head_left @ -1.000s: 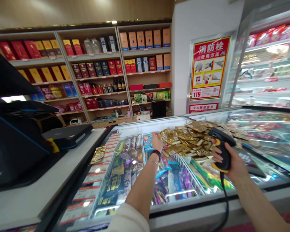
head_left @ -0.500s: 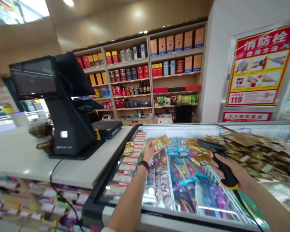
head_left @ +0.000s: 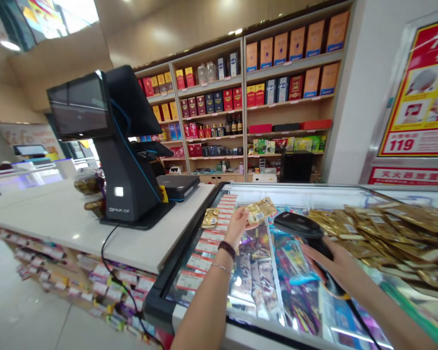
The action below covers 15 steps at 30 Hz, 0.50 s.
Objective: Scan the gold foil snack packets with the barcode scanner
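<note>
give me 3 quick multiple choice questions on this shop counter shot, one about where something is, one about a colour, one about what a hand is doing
1. Where does the single gold packet that no hand holds lie?
A. on the freezer lid, near its left edge
B. on the white counter, behind the screen
C. on a wall shelf

2. What colour is the packet in the left hand?
A. blue
B. gold
C. white

3. What is the right hand doing?
A. resting flat on the glass
B. gripping a black scanner
C. holding a bottle

Answers:
1 A, the packet sits on the glass beside the row of price labels.
2 B, the packet shines gold like the pile of packets to the right.
3 B, the fingers wrap the scanner's handle, its head aimed toward the held packet.
</note>
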### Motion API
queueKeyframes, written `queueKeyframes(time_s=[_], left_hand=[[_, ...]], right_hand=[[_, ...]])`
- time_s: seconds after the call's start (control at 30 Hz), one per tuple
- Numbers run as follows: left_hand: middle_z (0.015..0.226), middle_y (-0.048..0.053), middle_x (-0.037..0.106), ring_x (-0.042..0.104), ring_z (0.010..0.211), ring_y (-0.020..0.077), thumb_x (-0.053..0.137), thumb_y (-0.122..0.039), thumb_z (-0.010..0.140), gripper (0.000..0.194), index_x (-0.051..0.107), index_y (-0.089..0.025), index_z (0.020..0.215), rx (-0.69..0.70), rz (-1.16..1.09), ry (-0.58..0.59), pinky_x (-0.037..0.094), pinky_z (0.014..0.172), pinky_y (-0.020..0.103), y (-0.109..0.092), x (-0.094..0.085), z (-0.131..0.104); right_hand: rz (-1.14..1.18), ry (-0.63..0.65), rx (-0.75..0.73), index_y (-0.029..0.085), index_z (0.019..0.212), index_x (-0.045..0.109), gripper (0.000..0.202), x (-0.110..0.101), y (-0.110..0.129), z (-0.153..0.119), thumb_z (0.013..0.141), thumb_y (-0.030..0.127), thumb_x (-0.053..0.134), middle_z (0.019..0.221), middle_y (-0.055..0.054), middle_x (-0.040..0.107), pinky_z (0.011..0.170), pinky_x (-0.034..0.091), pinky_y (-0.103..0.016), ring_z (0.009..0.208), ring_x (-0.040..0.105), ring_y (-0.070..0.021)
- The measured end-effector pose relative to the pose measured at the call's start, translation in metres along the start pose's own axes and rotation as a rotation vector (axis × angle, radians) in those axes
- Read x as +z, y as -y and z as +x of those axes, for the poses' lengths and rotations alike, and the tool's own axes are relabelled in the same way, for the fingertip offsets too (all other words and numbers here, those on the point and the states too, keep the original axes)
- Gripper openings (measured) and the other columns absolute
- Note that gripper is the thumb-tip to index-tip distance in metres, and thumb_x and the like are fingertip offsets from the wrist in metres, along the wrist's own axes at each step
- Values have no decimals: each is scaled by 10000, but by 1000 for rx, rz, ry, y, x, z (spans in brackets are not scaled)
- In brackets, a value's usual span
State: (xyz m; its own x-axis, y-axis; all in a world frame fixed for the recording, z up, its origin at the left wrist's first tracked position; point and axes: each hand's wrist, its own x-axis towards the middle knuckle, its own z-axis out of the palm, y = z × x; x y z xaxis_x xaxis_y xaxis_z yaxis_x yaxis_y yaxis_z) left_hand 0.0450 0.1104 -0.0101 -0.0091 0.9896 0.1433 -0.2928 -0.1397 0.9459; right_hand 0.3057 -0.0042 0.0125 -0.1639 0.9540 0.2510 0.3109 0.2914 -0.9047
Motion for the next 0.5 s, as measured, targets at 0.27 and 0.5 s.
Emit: queueKeyframes(time_s=[0.27, 0.5], left_hand=[[1158, 114, 881, 840, 1155, 322, 794, -483, 1009, 334, 790, -208, 1197, -9, -23, 37, 676, 1068, 569, 1, 5, -2], [1174, 128, 878, 839, 1161, 333, 832, -517, 981, 409, 777, -194, 1225, -12, -41, 64, 678, 1062, 585, 2, 5, -1]], right_hand=[[-60, -44, 45, 260, 784, 598, 562, -7, -4, -10, 943, 797, 652, 498, 24, 569, 590, 396, -344, 478, 495, -165], [-122, -54, 27, 262, 785, 615, 546, -4, -4, -10, 936, 785, 662, 474, 25, 549, 600, 411, -348, 486, 510, -184]])
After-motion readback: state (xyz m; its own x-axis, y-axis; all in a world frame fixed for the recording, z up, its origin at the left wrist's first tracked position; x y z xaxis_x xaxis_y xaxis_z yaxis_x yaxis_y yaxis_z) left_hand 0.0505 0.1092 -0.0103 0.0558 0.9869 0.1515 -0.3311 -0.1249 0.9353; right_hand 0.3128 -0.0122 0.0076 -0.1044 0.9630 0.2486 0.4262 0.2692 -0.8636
